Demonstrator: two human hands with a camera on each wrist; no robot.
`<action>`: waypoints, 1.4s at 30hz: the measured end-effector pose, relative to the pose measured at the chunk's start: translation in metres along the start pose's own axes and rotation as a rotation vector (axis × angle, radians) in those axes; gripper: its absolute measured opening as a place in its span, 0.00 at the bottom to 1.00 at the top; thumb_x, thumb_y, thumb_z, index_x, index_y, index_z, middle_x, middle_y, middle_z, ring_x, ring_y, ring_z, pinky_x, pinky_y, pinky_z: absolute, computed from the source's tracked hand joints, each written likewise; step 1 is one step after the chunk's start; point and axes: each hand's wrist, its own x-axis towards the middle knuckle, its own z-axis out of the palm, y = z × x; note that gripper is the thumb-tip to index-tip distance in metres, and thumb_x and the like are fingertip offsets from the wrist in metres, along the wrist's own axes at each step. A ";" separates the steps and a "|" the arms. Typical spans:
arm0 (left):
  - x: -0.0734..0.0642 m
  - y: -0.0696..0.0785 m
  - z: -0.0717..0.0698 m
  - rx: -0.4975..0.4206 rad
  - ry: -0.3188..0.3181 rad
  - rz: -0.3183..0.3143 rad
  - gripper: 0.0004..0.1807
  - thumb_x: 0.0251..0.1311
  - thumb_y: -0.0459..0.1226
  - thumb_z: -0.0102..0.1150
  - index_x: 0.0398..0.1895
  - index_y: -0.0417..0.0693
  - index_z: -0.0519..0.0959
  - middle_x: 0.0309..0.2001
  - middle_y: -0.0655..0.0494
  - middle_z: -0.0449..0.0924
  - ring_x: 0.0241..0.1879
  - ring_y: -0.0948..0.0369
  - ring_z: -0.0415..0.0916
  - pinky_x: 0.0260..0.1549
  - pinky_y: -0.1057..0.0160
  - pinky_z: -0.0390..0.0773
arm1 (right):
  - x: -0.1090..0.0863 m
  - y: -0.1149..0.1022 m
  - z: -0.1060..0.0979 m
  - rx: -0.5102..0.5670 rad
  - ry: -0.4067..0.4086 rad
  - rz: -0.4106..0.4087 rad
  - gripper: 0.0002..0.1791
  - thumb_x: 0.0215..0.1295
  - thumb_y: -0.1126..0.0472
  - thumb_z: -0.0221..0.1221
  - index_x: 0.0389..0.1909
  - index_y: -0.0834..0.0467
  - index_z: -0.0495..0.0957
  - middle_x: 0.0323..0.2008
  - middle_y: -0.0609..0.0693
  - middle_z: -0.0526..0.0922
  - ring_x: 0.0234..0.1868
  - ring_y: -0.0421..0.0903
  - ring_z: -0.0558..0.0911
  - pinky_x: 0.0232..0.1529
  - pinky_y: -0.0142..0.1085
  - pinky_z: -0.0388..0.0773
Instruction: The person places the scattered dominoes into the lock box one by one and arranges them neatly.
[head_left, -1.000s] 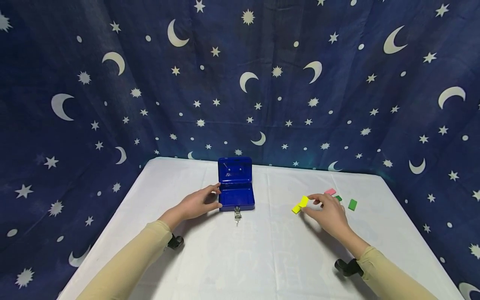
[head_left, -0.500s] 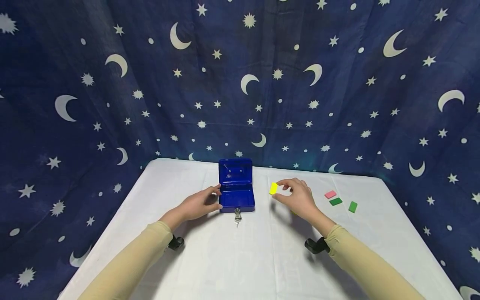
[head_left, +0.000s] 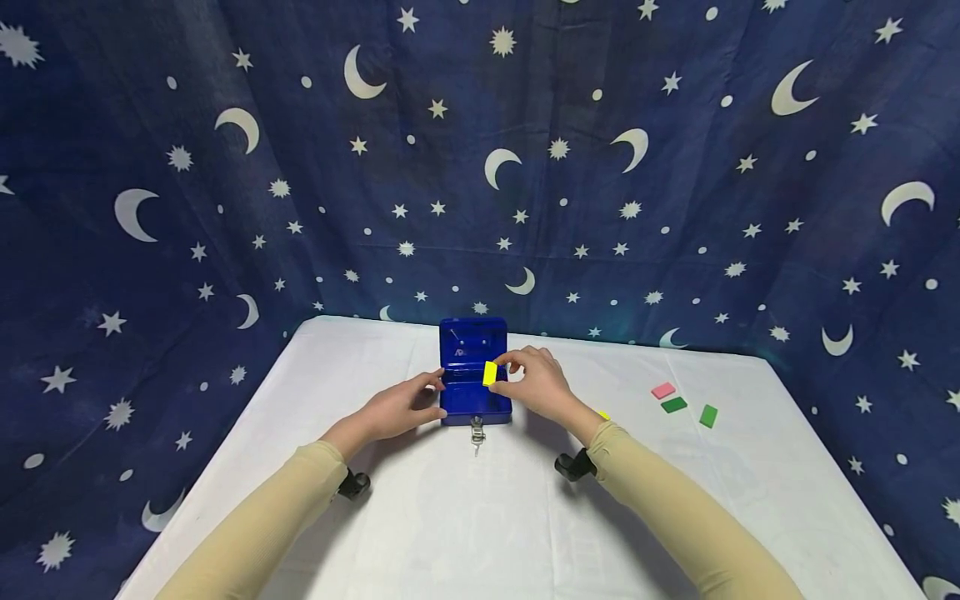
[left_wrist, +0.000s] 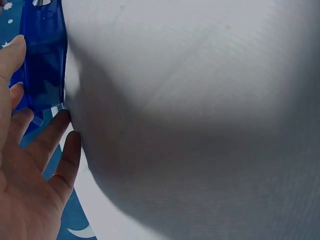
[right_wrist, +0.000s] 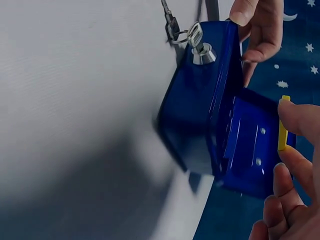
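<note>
A blue metal cash box (head_left: 476,398) stands on the white table with its lid (head_left: 472,340) raised at the back. My right hand (head_left: 538,383) pinches a yellow block (head_left: 490,373) between thumb and fingertips, held up over the right half of the box. In the right wrist view, that block (right_wrist: 283,122) appears edge-on in front of the lid. My left hand (head_left: 397,408) touches the left side of the box, thumb near the front corner, its outer fingers (left_wrist: 65,167) extended. A lock with keys (right_wrist: 197,42) sits on the box's front.
A second yellow block (head_left: 603,415) shows partly behind my right wrist. On the right of the table lie a pink block (head_left: 663,390), a dark green block (head_left: 674,405) and a lighter green block (head_left: 708,416). A star-and-moon cloth (head_left: 570,208) hangs behind.
My right hand has lifted the yellow block from beside the other yellow one and carried it left to above the box. My left hand has stayed at the box's side.
</note>
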 end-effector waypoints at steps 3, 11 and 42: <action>0.000 0.001 0.000 -0.003 -0.003 -0.006 0.26 0.66 0.57 0.62 0.62 0.58 0.73 0.78 0.64 0.56 0.72 0.56 0.63 0.66 0.46 0.67 | 0.006 -0.008 0.007 -0.014 -0.032 0.002 0.25 0.55 0.43 0.73 0.53 0.45 0.84 0.38 0.49 0.79 0.42 0.48 0.69 0.42 0.42 0.67; 0.000 0.001 -0.001 -0.010 -0.012 -0.003 0.27 0.67 0.56 0.62 0.64 0.58 0.72 0.78 0.66 0.55 0.72 0.56 0.64 0.66 0.45 0.67 | 0.018 -0.024 0.026 -0.101 -0.135 -0.056 0.26 0.56 0.42 0.73 0.54 0.47 0.84 0.30 0.43 0.75 0.37 0.46 0.70 0.35 0.39 0.68; -0.001 -0.001 0.001 -0.011 -0.012 0.007 0.30 0.66 0.59 0.61 0.65 0.58 0.72 0.78 0.67 0.55 0.72 0.56 0.63 0.65 0.45 0.67 | 0.034 -0.035 0.062 -0.264 -0.273 -0.064 0.21 0.59 0.46 0.72 0.52 0.48 0.86 0.51 0.44 0.87 0.50 0.50 0.79 0.57 0.50 0.74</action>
